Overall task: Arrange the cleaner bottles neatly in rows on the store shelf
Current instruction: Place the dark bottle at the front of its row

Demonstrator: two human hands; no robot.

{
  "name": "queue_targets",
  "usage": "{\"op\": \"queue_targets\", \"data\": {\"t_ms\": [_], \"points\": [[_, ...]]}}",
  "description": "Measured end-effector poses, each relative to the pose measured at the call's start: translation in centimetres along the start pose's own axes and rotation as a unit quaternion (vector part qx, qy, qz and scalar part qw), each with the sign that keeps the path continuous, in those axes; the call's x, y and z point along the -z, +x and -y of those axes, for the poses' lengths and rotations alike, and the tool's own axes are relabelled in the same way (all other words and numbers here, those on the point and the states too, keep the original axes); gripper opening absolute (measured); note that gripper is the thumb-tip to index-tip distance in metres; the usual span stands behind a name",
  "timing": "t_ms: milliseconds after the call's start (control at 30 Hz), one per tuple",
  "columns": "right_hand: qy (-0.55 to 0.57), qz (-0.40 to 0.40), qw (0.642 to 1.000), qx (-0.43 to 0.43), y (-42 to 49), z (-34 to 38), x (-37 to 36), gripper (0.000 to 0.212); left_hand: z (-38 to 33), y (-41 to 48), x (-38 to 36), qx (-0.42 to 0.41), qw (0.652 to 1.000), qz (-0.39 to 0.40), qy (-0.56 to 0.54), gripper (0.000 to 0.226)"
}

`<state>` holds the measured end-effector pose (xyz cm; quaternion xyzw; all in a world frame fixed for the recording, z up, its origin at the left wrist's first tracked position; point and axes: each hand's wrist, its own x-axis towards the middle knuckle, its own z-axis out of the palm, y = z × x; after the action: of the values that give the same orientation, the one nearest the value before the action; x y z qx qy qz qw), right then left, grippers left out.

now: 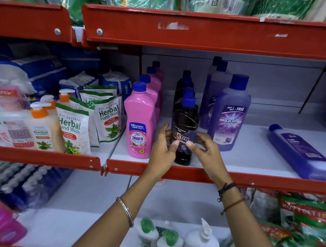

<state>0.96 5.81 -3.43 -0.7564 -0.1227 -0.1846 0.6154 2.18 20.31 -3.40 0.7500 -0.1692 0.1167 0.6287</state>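
On the middle shelf stand three rows of cleaner bottles. A black Bactin bottle with a blue cap heads the centre row at the shelf's front edge. My left hand grips its left side and my right hand grips its right side, thumbs on the label. A row of pink Shakti bottles stands to its left. Upright purple Bactin bottles stand in a row to its right. One purple bottle lies flat on its side at the far right.
Herbal hand wash pouches and pump bottles fill the neighbouring shelf on the left. A red shelf lip hangs overhead. Below are white bottles, green packets and a pink bottle.
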Motion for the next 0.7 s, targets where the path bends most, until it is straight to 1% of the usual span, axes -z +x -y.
{"op": "queue_targets", "data": {"t_ms": [100,200,267,367,433,500,533,600,633,700], "points": [[0.018,-0.027,0.999,0.003,0.1,-0.4,0.0,0.028,0.1,-0.3,-0.2,-0.009,0.999,-0.049,0.007,0.056],[0.051,-0.043,0.998,-0.017,0.3,-0.4,-0.2,0.031,0.5,-0.5,-0.6,-0.038,0.991,-0.103,0.073,0.045],[0.062,-0.041,0.997,-0.026,0.4,-0.3,-0.3,0.031,0.7,-0.6,-0.8,-0.036,0.988,-0.111,0.102,0.042],[0.060,-0.049,0.997,-0.023,0.0,0.0,-0.2,0.031,0.7,-1.1,-1.1,-0.049,0.984,-0.132,0.107,0.042],[0.049,-0.083,0.995,-0.008,-0.5,0.2,0.5,0.032,0.3,-2.1,-1.8,-0.095,0.975,-0.170,0.108,0.042],[0.043,-0.123,0.991,0.010,-1.2,0.4,2.1,0.028,-0.3,-3.2,-3.2,-0.175,0.955,-0.207,0.122,0.037],[0.039,-0.138,0.990,0.020,-1.5,0.6,3.0,0.026,-0.7,-3.6,-4.0,-0.213,0.947,-0.208,0.122,0.034],[0.018,-0.165,0.985,0.037,-1.9,0.8,5.8,0.023,-1.6,-3.7,-6.4,-0.263,0.944,-0.163,0.116,0.029],[-0.003,-0.176,0.983,0.042,-2.1,0.9,7.6,0.023,-2.2,-3.4,-7.9,-0.272,0.947,-0.127,0.114,0.027],[-0.053,-0.201,0.977,0.035,-2.0,0.8,11.4,0.022,-3.8,-2.4,-10.8,-0.251,0.963,-0.051,0.090,0.025]]}}
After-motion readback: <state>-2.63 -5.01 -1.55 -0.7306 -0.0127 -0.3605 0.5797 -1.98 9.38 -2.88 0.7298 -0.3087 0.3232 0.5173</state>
